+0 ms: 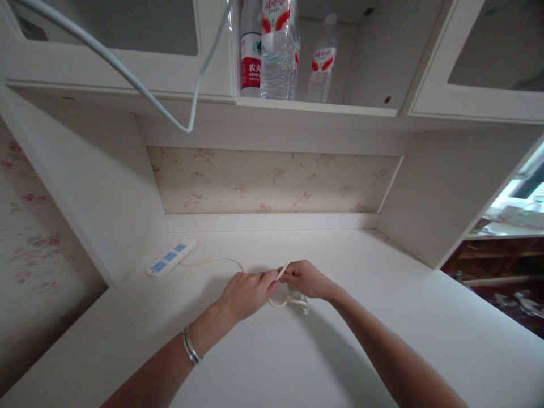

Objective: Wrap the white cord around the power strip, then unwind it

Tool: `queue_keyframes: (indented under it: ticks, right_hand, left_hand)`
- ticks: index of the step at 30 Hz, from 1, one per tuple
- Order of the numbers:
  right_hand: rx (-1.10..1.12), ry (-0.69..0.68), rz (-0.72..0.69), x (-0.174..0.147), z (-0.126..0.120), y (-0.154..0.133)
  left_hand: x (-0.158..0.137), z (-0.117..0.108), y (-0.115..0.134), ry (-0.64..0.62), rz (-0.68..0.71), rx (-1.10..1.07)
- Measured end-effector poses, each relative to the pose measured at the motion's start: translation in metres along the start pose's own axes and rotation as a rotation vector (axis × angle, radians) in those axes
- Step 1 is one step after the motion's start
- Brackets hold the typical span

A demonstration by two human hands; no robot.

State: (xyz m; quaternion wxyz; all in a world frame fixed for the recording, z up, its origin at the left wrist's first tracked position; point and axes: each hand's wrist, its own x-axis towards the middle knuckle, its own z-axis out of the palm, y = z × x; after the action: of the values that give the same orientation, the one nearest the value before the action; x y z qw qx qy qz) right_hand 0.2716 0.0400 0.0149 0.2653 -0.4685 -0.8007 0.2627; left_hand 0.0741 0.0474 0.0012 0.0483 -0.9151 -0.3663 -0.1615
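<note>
My left hand [251, 292] is closed on a cream-white power cord [282, 271], its fingers meeting those of my right hand [306, 277]. The right hand pinches the same cord, which forms a small loop above the fingertips. Below the right hand hangs or rests a bundle of coiled cord [301, 300]; I cannot tell if it touches the desk. From the left hand a thin stretch of cord runs left to a white power strip [170, 258] with blue socket faces, lying on the desk. Part of the cord is hidden by the fingers.
The white desk [238, 362] has side panels at left and right. Overhead, an open cabinet shelf [361, 109] holds several plastic bottles [278, 65]. A pale cable [140, 85] droops from the upper cabinet at left. Past the right panel stands brown furniture [505, 266].
</note>
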Motion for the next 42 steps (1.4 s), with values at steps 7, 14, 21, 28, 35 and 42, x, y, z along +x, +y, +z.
queue_keyframes:
  ticks: [7,14,21,28,35,42]
  right_hand:
    - [0.129,-0.210,0.227,-0.013,-0.044,0.002]
    - [0.048,-0.239,0.331,-0.057,-0.081,0.041]
    - [-0.145,-0.159,0.500,-0.080,-0.096,0.076]
    - [0.205,-0.321,0.521,-0.087,-0.073,0.044]
    - [0.607,-0.504,0.366,-0.064,-0.035,-0.011]
    - [0.427,-0.301,0.183,-0.047,-0.004,-0.023]
  left_hand:
    - [-0.008,0.006,-0.016,-0.002,-0.049,-0.025]
    - [-0.024,0.013,-0.069,-0.027,-0.061,-0.050]
    - [-0.018,0.024,-0.079,-0.071,-0.250,-0.071]
    - [-0.016,0.006,-0.083,-0.080,-0.623,-0.688]
    - [0.008,-0.026,-0.048,0.038,-0.722,-1.593]
    - [0.008,-0.028,-0.014,-0.061,-0.411,-1.419]
